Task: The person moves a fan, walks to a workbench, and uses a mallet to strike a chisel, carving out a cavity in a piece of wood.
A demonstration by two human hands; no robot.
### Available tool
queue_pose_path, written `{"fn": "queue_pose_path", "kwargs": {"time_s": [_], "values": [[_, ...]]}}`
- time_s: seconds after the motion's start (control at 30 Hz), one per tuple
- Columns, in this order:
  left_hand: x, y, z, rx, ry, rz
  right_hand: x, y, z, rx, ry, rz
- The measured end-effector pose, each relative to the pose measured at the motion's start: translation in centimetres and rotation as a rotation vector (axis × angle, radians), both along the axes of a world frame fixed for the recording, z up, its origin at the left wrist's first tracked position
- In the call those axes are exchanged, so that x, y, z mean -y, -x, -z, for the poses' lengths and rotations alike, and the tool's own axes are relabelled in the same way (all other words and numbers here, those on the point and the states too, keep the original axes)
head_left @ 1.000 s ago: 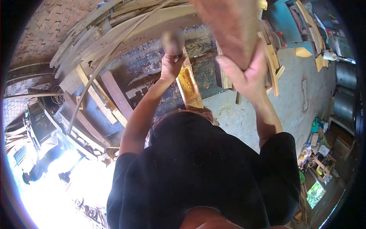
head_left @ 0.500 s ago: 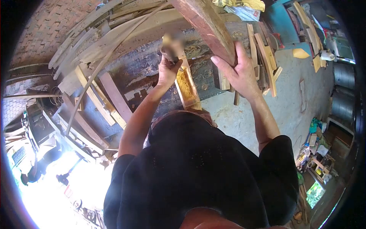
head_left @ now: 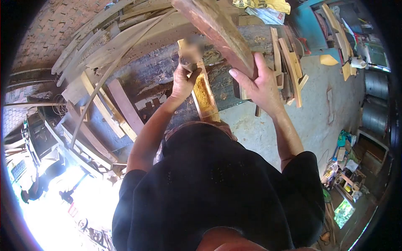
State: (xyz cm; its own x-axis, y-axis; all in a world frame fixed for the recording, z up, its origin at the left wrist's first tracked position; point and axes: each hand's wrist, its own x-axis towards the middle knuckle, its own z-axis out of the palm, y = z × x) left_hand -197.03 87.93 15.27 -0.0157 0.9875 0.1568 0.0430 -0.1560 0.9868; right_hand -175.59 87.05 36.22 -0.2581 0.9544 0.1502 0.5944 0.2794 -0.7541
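My left hand [head_left: 183, 85] is closed around a round wooden handle [head_left: 188, 63], whose dark ringed end faces me. Blur covers part of it, so the tool's kind and its working end cannot be made out. Below that hand lies a narrow length of wood [head_left: 205, 100] with a hollowed, bright yellow-brown middle, pointing toward my body. Off to the right, my right hand [head_left: 261, 85] grips the near end of a thick reddish-brown wooden block [head_left: 222, 37], thumb on top. The block is held up at a slant, its far end reaching to the upper left.
A long dark, worn timber [head_left: 146, 69] crosses behind the hollowed piece. Boards [head_left: 125, 104] lie at the left, and slim strips [head_left: 291, 71] at the right. A thin pole [head_left: 113, 71] slants across the left side. Yellow sacking [head_left: 268, 5] sits at the back.
The wooden block has swung left at its far end, and my right hand has come slightly left and down with it. My left hand stays almost in place.
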Motion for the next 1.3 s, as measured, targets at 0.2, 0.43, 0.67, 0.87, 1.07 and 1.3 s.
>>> {"fn": "queue_pose_path", "kwargs": {"time_s": [0.2,0.43,0.67,0.87,1.07,1.3], "values": [[-0.7,0.0,-0.7,0.034,0.032,0.030,-0.2,1.8,-3.6,-0.171,-0.294,0.021],[-2.2,0.5,-1.1,0.049,0.089,0.009,-1.5,-0.3,1.4,0.227,0.071,-0.089],[-3.1,-0.2,0.2,0.047,0.028,0.053,-1.0,1.9,0.7,-0.057,-0.216,0.020],[-4.5,1.5,0.3,0.165,0.070,0.047,-1.6,0.1,3.2,0.128,0.017,-0.034],[-4.5,-0.1,0.4,0.100,0.029,0.110,-1.5,2.8,0.1,-0.211,-0.175,0.177],[-5.2,0.6,2.0,0.377,0.109,0.010,-1.1,1.1,3.9,0.101,-0.007,0.057]]}}
